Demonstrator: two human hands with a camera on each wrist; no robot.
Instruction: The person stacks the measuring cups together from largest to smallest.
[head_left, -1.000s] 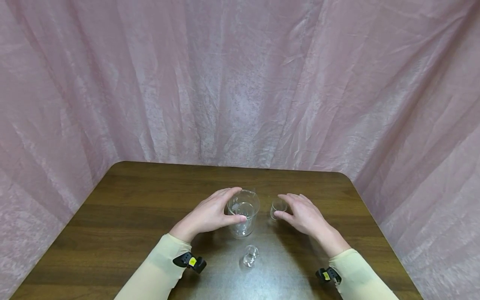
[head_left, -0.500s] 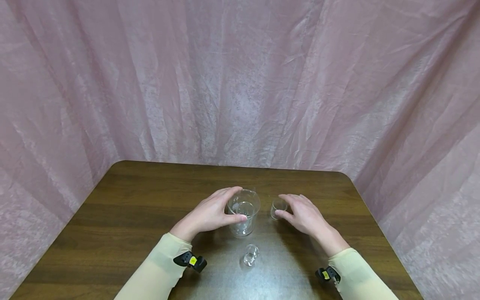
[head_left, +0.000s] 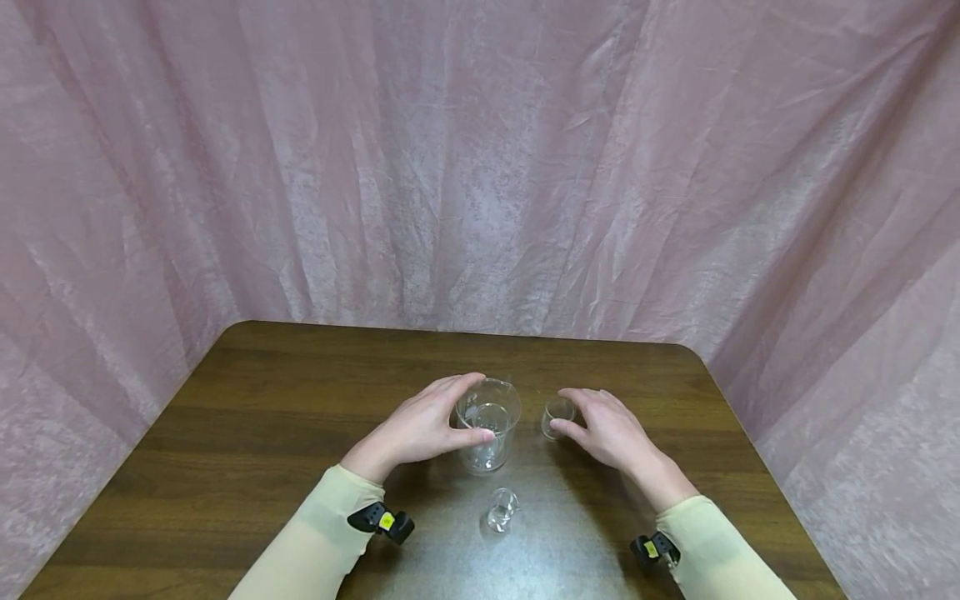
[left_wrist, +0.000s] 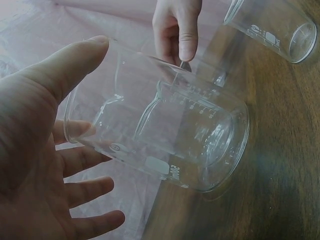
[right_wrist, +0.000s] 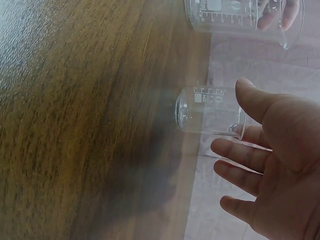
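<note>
In the head view my left hand grips a large clear glass beaker from the left, thumb in front and index finger behind its rim. A smaller beaker stands inside it, seen through the glass in the left wrist view; the other left fingers spread outward. My right hand holds a small beaker by its rim between thumb and index finger, with the remaining fingers apart from it. Both held beakers stand on the table. Another small beaker stands nearer to me, untouched by either hand.
The brown wooden table has rounded far corners. Pink curtains hang behind it and on both sides. Black wrist cameras are strapped over the pale sleeves. Bright glare lies on the table's near middle.
</note>
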